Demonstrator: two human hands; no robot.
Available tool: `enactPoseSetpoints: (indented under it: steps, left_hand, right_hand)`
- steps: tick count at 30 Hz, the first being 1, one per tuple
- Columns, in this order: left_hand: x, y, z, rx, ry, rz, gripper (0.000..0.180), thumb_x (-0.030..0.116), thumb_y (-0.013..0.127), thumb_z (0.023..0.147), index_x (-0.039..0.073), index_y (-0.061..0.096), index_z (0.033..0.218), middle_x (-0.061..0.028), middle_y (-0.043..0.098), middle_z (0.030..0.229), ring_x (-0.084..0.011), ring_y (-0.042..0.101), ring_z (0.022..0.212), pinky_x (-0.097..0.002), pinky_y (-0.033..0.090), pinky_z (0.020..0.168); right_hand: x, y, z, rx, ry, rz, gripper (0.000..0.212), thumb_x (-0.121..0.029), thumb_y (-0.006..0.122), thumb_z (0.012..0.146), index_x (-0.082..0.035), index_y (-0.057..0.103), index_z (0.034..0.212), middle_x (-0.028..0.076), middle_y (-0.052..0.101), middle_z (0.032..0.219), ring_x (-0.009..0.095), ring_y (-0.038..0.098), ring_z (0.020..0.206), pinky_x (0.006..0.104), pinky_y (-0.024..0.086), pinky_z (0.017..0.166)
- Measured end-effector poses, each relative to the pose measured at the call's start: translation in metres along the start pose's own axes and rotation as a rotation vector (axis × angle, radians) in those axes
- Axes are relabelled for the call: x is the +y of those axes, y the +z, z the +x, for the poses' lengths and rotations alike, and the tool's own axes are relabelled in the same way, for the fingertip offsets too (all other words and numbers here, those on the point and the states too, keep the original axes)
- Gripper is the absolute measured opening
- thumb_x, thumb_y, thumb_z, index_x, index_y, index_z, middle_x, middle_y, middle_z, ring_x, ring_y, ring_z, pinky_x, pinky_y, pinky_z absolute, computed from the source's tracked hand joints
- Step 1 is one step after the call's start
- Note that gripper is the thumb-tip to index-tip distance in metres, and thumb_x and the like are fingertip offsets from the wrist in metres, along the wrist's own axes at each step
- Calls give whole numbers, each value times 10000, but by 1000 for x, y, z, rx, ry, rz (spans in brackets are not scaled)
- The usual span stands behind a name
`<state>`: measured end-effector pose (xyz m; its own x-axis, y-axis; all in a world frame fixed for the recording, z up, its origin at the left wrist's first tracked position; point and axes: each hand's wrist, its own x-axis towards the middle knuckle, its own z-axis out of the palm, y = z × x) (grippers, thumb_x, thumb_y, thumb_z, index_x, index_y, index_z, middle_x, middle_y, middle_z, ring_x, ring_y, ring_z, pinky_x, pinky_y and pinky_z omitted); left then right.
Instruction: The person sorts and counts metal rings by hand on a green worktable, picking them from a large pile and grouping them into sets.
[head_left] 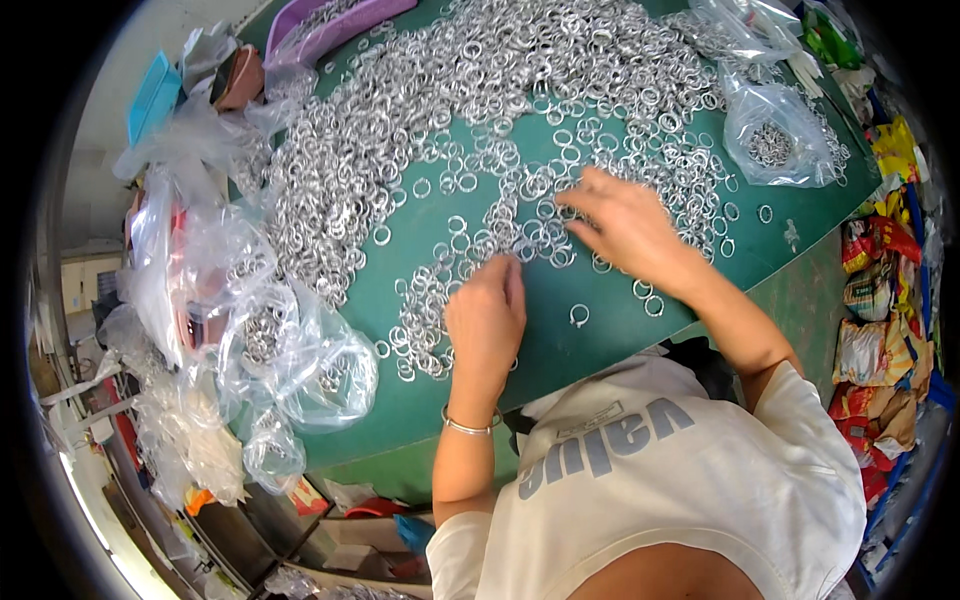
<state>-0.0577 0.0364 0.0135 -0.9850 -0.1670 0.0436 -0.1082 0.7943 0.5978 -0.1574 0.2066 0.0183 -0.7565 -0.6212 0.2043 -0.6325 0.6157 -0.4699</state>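
Many small silver metal rings (450, 80) lie heaped in a wide arc over the green tabletop (420, 230). My left hand (485, 315), with a bracelet (470, 428) at its wrist, is closed, its fingertips down at a smaller cluster of rings (425, 310). Whatever is between those fingers is hidden. To its right, my right hand (630, 220) reaches over loose rings (540, 240), thumb and forefinger apart, with nothing visible between them. A single ring (579, 315) lies apart near the front edge.
Clear plastic bags (330, 370), some holding rings, crowd the left edge. Another bag of rings (775, 130) sits at the right. A purple tray (330, 30) stands at the far left, near a blue container (154, 98). Colourful packets (870, 340) line the right side.
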Motion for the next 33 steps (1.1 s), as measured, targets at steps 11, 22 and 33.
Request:
enactPoseSetpoints:
  steps: [11, 22, 33]
  left_hand:
    - [0, -5, 2, -30, -31, -17, 273, 164, 634, 802, 81, 582, 1056, -116, 575, 572, -288, 554, 480, -382, 425, 471]
    - [-14, 13, 18, -91, 49, 263, 312, 226, 649, 773, 99, 594, 1052, -157, 643, 735, -328, 618, 616, -401, 482, 547]
    - [24, 27, 25, -51, 191, 185, 387, 238, 630, 816, 105, 539, 1168, -91, 571, 586, -256, 543, 471, -357, 419, 462]
  right_hand:
    - [11, 5, 19, -70, 16, 284, 104, -121, 591, 769, -18, 574, 762, 86, 554, 713, 239, 555, 616, 362, 424, 510]
    - [67, -21, -9, -219, 597, 1705, 143, -200, 516, 914, -63, 553, 899, 108, 603, 864, 52, 386, 492, 166, 297, 372]
    - [89, -47, -63, 57, 587, 1303, 276, -283, 560, 892, -20, 590, 814, -22, 446, 596, 63, 390, 504, 208, 318, 437]
